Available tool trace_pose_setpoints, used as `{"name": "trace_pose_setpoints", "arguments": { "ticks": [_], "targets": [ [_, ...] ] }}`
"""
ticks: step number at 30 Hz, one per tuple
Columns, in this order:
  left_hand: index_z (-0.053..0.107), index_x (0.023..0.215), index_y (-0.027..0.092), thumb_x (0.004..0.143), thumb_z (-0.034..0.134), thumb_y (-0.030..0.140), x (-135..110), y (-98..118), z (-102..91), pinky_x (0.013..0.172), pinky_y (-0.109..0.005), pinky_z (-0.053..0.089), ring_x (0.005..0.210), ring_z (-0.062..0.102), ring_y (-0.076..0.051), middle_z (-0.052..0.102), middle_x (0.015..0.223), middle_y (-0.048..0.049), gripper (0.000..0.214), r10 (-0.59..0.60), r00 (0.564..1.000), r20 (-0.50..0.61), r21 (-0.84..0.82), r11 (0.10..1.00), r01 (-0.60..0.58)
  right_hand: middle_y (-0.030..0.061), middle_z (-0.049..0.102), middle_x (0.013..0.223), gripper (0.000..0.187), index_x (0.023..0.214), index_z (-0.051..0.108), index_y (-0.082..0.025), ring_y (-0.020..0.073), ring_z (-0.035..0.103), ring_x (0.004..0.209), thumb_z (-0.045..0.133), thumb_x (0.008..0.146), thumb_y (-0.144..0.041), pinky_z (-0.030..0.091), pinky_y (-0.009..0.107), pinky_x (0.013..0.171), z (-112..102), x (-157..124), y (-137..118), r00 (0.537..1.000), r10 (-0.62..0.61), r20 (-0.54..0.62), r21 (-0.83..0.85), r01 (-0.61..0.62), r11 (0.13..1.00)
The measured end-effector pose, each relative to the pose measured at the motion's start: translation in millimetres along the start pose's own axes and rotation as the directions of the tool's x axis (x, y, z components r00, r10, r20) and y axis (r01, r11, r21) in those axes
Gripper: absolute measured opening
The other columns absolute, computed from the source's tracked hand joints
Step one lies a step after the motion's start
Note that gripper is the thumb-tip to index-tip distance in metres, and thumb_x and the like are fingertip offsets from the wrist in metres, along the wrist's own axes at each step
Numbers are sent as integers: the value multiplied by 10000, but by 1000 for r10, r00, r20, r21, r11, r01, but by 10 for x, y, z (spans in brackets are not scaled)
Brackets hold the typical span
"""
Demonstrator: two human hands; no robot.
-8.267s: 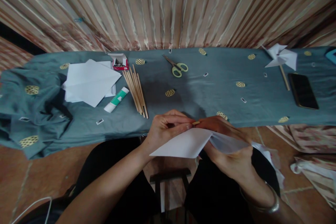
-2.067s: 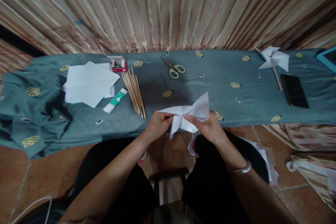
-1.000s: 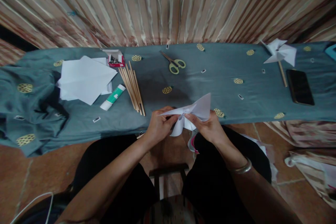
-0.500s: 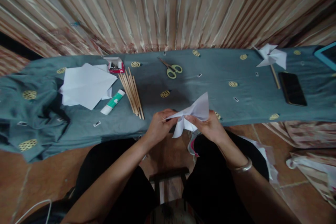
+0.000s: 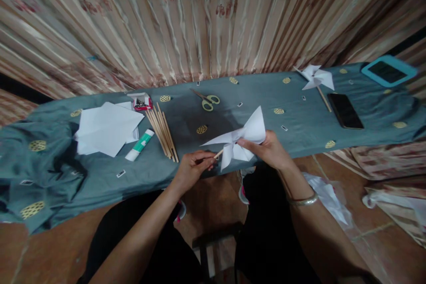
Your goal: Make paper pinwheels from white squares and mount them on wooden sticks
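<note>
A white paper pinwheel [image 5: 254, 126] is held over the front edge of the cloth-covered table. My right hand [image 5: 269, 148] grips it, thumb pressed near its centre and the fingers behind the paper. My left hand [image 5: 193, 166] pinches a thin wooden stick [image 5: 218, 154], whose far end goes behind the pinwheel's blades. How the stick joins the paper there is hidden. To the left of my left hand lie several loose wooden sticks [image 5: 163, 133] and a green and white glue stick [image 5: 140, 145].
White paper squares [image 5: 108, 126] are stacked at the left beside a small red box [image 5: 142, 102] of metal pins. Green-handled scissors [image 5: 207, 100] lie mid-table. On the right are another pinwheel [image 5: 314, 77], a black phone [image 5: 345, 111] and a blue-framed tablet [image 5: 388, 71]. Curtains hang behind.
My left hand has moved left and down, off the paper, and the stick now shows between its fingers. The pinwheel has opened out more toward the camera. The view has shifted.
</note>
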State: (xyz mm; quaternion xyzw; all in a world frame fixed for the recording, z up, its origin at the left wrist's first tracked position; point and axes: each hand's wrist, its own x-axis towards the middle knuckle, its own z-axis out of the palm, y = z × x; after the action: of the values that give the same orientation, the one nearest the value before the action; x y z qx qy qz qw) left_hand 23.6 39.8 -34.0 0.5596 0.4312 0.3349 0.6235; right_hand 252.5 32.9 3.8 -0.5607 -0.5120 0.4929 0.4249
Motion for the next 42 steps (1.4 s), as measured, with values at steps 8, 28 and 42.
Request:
{"name": "trace_pose_setpoints", "arguments": {
  "ticks": [8,28,42],
  "targets": [
    [793,799,172,736,748,380,44,86,-27,606,-236,461,642,580,-131,669,715,-39,221,54,998,-44,-22,998,-55,82,749,972,549,1114,681,-177,217,693,824,781,692,-514,571,316,703,-51,-1,-44,988,-135,-80,2,135,991],
    [799,788,194,624,830,325,105,233,-19,685,-214,448,709,608,-115,735,771,-16,213,-110,983,-148,-215,974,77,79,630,1317,455,1258,606,-266,243,590,1220,522,909,-546,437,444,1064,-148,23,66,892,-366,-267,23,385,923],
    [784,740,179,408,939,322,276,443,27,710,-232,524,661,676,-128,756,693,-36,394,-150,969,-196,-609,793,-1,54,755,961,242,926,724,-209,128,649,701,735,738,-361,495,246,601,361,33,220,988,126,88,249,-144,958]
  ]
}}
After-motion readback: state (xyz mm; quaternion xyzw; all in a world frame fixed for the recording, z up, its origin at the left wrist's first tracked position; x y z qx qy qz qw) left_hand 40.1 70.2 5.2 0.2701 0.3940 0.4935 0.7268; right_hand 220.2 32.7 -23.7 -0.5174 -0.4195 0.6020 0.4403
